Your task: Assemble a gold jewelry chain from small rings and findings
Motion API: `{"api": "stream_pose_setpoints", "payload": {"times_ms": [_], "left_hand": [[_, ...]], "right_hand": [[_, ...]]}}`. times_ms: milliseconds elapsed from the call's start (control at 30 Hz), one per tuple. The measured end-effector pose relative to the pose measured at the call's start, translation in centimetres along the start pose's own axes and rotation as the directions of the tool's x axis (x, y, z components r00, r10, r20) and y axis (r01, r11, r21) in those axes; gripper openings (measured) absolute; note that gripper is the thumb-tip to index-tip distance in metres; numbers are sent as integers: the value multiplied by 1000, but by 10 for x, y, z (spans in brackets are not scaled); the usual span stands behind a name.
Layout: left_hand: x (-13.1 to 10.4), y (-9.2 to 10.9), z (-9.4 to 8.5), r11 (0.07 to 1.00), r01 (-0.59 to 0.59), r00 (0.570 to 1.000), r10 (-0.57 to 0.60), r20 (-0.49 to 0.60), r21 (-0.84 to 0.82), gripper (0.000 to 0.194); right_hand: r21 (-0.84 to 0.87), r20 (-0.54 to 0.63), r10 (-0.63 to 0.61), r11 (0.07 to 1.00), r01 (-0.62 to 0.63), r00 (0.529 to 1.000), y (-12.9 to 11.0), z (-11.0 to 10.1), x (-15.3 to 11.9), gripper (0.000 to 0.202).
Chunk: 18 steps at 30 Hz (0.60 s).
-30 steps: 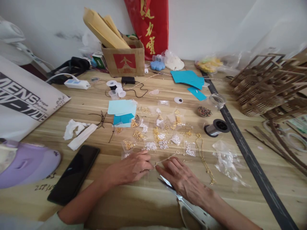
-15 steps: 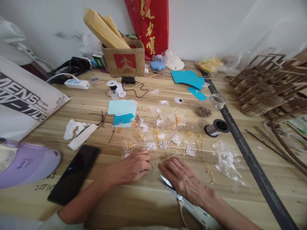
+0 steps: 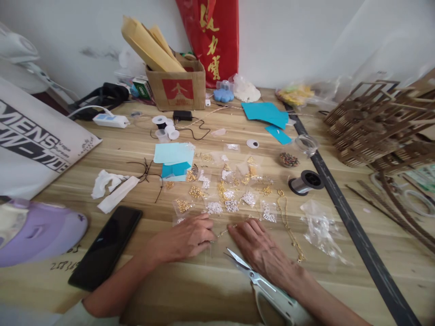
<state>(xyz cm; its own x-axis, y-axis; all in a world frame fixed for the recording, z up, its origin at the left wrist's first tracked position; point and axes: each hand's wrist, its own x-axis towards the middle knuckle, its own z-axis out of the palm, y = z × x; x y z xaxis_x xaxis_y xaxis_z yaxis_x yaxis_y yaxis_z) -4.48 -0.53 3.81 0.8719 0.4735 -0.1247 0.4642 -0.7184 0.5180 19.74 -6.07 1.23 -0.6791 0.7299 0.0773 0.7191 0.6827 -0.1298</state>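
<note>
Left hand (image 3: 194, 235) and right hand (image 3: 256, 242) palm-down, fingers curled; thin chain (image 3: 222, 233) between them; either hand's grip unclear

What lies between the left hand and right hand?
In the head view, a short stretch of thin chain shows between the left hand and the right hand.

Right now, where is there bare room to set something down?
Bare wood shows left of the pale blue paper, between the white power strip and the tissues. Another patch lies between the crumpled plastic, the black strip and the right forearm. Crowded: ahead of the left hand and right hand, with small bags of gold and silver pieces.
</note>
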Motion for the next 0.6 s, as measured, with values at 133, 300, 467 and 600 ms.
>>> {"api": "stream_pose_setpoints", "payload": {"times_ms": [133, 300, 467, 600], "left_hand": [[0, 1, -2, 1000, 5, 1000, -5, 20, -2, 24], [0, 3, -4, 999, 30, 999, -29, 40, -31, 20], [-1, 3, -5, 999, 26, 999, -24, 44, -37, 20], [-1, 3, -6, 999, 23, 999, -21, 39, -38, 17]], "right_hand": [[-10, -9, -3, 1000, 3, 1000, 1, 4, -2, 35], [-10, 25, -4, 1000, 4, 1000, 2, 5, -3, 40], [5, 17, -8, 1000, 7, 1000, 0, -2, -1, 40], [32, 5, 3, 999, -3, 1000, 3, -9, -2, 32]]}}
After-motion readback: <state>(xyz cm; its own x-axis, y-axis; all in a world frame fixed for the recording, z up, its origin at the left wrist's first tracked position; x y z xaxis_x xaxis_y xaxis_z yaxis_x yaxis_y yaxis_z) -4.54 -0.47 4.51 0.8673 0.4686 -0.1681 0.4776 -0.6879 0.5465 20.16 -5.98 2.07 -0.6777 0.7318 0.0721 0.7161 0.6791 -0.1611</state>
